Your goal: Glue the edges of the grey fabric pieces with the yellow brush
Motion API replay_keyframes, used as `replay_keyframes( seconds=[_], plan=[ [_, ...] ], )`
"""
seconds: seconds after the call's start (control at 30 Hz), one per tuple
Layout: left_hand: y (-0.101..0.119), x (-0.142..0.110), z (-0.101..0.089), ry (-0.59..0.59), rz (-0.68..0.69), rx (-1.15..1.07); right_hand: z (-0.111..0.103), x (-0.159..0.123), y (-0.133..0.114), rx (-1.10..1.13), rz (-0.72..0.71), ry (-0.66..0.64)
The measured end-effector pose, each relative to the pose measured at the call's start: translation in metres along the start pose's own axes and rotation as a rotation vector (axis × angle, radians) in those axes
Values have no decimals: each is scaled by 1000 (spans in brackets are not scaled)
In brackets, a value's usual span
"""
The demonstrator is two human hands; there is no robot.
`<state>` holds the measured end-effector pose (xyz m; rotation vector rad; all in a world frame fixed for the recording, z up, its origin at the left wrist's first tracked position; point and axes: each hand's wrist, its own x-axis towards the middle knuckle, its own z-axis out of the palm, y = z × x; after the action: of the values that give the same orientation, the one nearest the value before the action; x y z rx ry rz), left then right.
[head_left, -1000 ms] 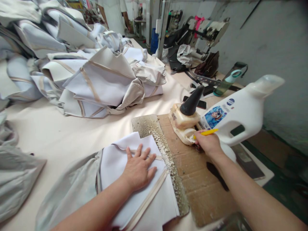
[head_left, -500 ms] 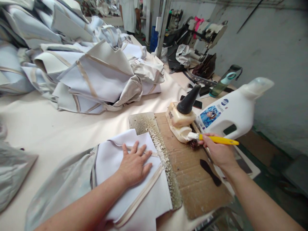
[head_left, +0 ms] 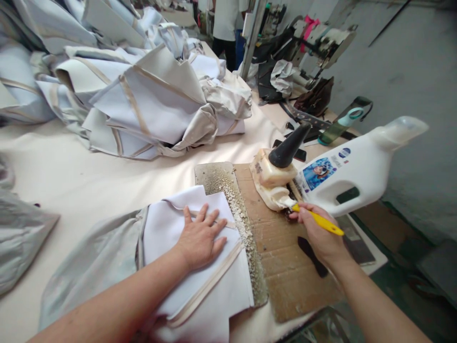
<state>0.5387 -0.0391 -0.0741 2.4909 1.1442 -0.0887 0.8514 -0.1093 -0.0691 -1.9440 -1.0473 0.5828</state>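
Observation:
My left hand (head_left: 200, 237) lies flat with fingers spread on a white fabric piece (head_left: 194, 267) with a beige strip along its edge. My right hand (head_left: 319, 233) is closed round a yellow-handled brush (head_left: 316, 218). The brush's bristle end touches a glue-crusted container (head_left: 270, 183) with a black cone spout (head_left: 288, 146). Both stand on a brown cardboard sheet (head_left: 285, 267) beside a glue-speckled board (head_left: 235, 224).
A big white jug (head_left: 360, 169) with a blue label lies right of the glue container. A heap of white and grey fabric pieces (head_left: 143, 100) covers the far table. A green bottle (head_left: 341, 121), a sewing machine (head_left: 314, 43) and a standing person (head_left: 228, 24) are behind.
My right hand has turned the brush so its handle points down and right, with the bristles staying at the glue container. My left hand stays pressed on the fabric.

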Motion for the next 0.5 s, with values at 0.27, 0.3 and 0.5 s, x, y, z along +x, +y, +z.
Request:
replay_keyframes(
  seconds=[0.27, 0.3, 0.5],
  plan=[
    [0, -1, 0, 7, 2, -14, -7, -1, -24, -212, -269, -289],
    [1, 0, 0, 9, -2, -15, -6, 4, -23, -142, -191, -235],
    [2, -2, -1, -2, -15, -32, -7, 31, 14, 403, 257, -5]
  ],
)
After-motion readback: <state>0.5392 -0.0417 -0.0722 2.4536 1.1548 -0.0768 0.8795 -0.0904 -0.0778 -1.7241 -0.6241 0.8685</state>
